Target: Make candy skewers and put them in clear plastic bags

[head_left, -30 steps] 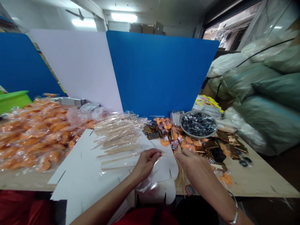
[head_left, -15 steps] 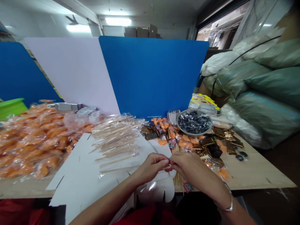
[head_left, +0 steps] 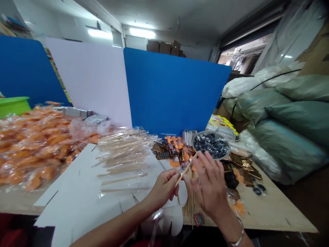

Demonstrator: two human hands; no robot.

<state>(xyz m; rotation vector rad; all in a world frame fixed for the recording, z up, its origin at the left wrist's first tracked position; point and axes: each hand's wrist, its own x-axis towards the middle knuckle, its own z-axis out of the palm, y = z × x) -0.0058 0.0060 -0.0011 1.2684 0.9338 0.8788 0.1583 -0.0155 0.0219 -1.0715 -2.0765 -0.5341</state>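
Observation:
My left hand [head_left: 166, 185] is closed around one end of a thin bundle of wooden sticks [head_left: 187, 169], which slants up and to the right. My right hand [head_left: 209, 181] is slightly blurred, its fingers stretched out beside the upper end of the sticks. Whether its fingertips touch them, I cannot tell. Loose wooden sticks [head_left: 189, 202] lie on the table below and between the hands. A small red-and-green packet [head_left: 199, 219] rests at the table edge under my right hand. White card [head_left: 84, 195] spreads beneath my left forearm.
Sticks in clear wrappers [head_left: 123, 161] lie on the card. Orange pieces in clear bags [head_left: 38, 147] are heaped at left. A round bowl of black wrapped items [head_left: 212, 144] stands behind my right hand, near gold-and-brown packets [head_left: 246, 163]. A blue panel [head_left: 174, 92] rises behind; large sacks [head_left: 290, 137] sit at right.
The hands were together; my right hand has moved apart and opened its fingers. The sticks now show, held in my left hand. The camera view has tilted a little.

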